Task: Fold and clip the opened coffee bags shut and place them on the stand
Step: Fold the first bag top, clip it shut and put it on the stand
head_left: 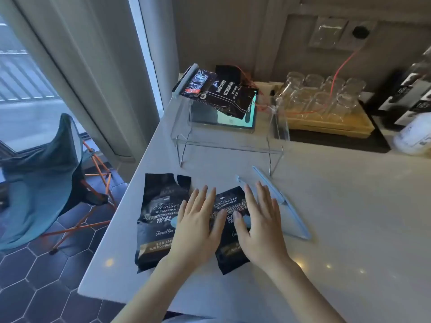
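Note:
Two black coffee bags lie flat on the white counter near its front edge. The left bag (158,213) has a torn-open top. Both my hands press flat on the right bag (229,206): my left hand (198,224) covers its left side and my right hand (258,224) its right side, fingers spread. Two pale blue sealing clips (279,199) lie just right of that bag, partly under my right fingers. On the clear acrylic stand (224,145) further back, a black coffee bag (224,94) lies with a blue clip (184,81) across its end.
A tablet (233,120) with a lit screen sits under the stand. A wooden tray (326,127) of upturned glasses stands to the right, then a white bottle (412,136). A red cable (342,66) hangs from the wall socket. The counter's edge drops off at left toward a folding chair (46,183).

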